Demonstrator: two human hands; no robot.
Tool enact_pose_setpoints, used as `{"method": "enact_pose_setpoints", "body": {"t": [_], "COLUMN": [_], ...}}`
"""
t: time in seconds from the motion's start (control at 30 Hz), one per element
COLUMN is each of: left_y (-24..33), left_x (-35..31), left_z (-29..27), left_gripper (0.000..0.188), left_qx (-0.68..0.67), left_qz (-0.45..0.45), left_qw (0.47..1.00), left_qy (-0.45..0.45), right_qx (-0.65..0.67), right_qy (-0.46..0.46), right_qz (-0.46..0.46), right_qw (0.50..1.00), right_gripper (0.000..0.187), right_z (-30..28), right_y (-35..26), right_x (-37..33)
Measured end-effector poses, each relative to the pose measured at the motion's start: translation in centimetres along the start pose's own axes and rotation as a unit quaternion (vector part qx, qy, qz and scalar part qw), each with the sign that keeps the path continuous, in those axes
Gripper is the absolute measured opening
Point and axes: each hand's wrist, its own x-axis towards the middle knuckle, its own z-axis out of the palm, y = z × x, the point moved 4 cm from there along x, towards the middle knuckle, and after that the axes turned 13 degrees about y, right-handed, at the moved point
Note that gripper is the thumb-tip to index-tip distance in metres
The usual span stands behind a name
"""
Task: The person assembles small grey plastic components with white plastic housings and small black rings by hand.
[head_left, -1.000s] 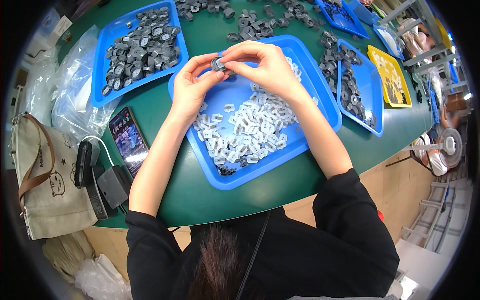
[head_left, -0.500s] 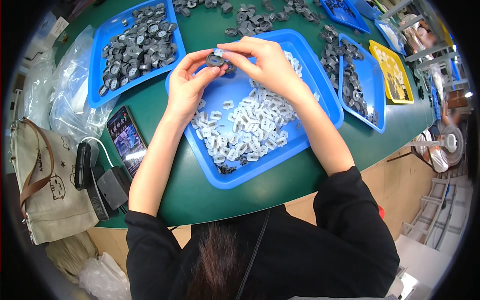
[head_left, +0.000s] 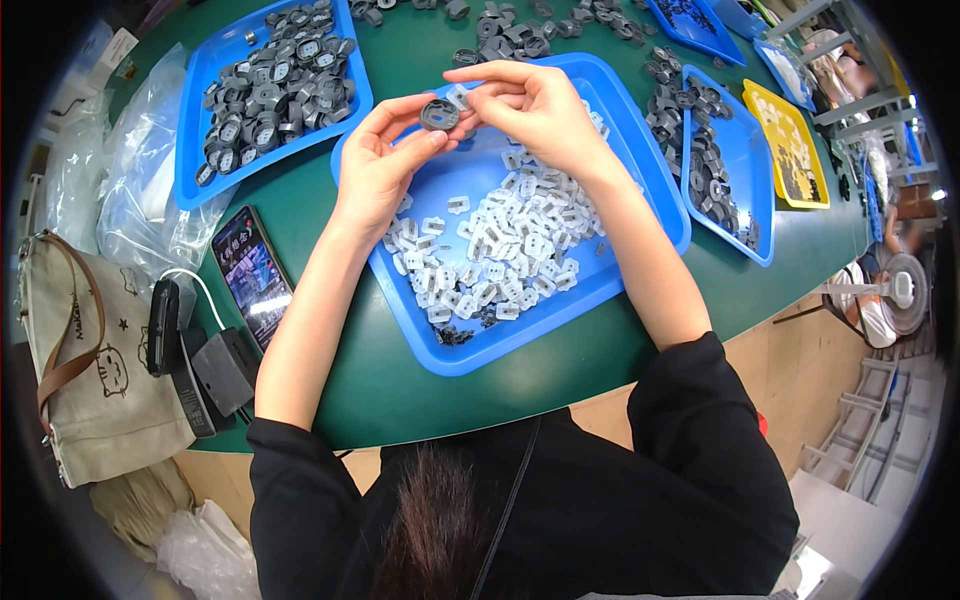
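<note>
Between the thumb and fingers of my left hand [head_left: 385, 150] is a dark grey round plastic part [head_left: 439, 115], its open face turned up toward me. My right hand [head_left: 540, 110] pinches a small white plastic piece [head_left: 458, 97] close to that part's upper right edge. Whether the two touch is hard to tell. Both hands are over the far side of a blue tray [head_left: 470, 359], where a heap of white plastic pieces [head_left: 510, 235] lies. Tiny black parts [head_left: 453, 336] sit in the tray's near corner.
Left of the hands stands a blue tray [head_left: 190, 140] full of grey round parts [head_left: 270, 95]. A phone [head_left: 250, 275], a charger block [head_left: 225, 370] and a canvas bag [head_left: 110, 350] are nearby. To the right are another blue tray [head_left: 745, 180] and a yellow tray [head_left: 815, 165].
My right hand has drawn slightly up and right, so the white piece is now beside the grey part instead of over it. The grey part's face shows more fully.
</note>
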Motion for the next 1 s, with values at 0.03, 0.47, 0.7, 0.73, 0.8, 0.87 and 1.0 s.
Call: {"method": "enact_pose_setpoints", "body": {"t": [0.03,0.47,0.7,0.73,0.8,0.87,1.0], "left_y": [-0.1,-0.3,-0.4,-0.5,-0.6,-0.7,-0.6], "left_x": [0.0,0.2,0.1,0.0,0.0,-0.1,-0.1], "left_z": [-0.1,-0.4,-0.2,-0.1,-0.2,-0.2,-0.3], "left_gripper": [0.038,0.04,0.044,0.044,0.044,0.045,0.043], "left_qx": [-0.008,-0.033,-0.009,-0.015,-0.029,-0.042,-0.049], "left_qz": [-0.004,-0.014,-0.053,-0.064,-0.076,-0.089,-0.099], "left_qw": [1.0,0.999,0.997,0.996,0.995,0.993,0.991], "left_qy": [-0.001,0.003,-0.05,-0.063,-0.065,-0.068,-0.081], "right_qx": [0.001,-0.041,-0.045,-0.059,-0.048,-0.037,-0.072], "right_qy": [-0.015,-0.029,0.042,0.038,0.032,0.028,0.05], "right_qz": [0.0,-0.088,-0.083,-0.087,-0.109,-0.13,-0.127], "right_qw": [1.0,0.995,0.995,0.994,0.992,0.99,0.988], "right_gripper": [0.022,0.017,0.017,0.017,0.017,0.017,0.016], "right_z": [0.1,-0.2,-0.4,-0.4,0.1,0.5,0.3], "right_y": [-0.1,-1.0,-2.1,-2.2,-1.9,-1.7,-1.4], "right_x": [0.0,-0.1,-0.1,-0.2,-0.2,-0.3,-0.3]}}
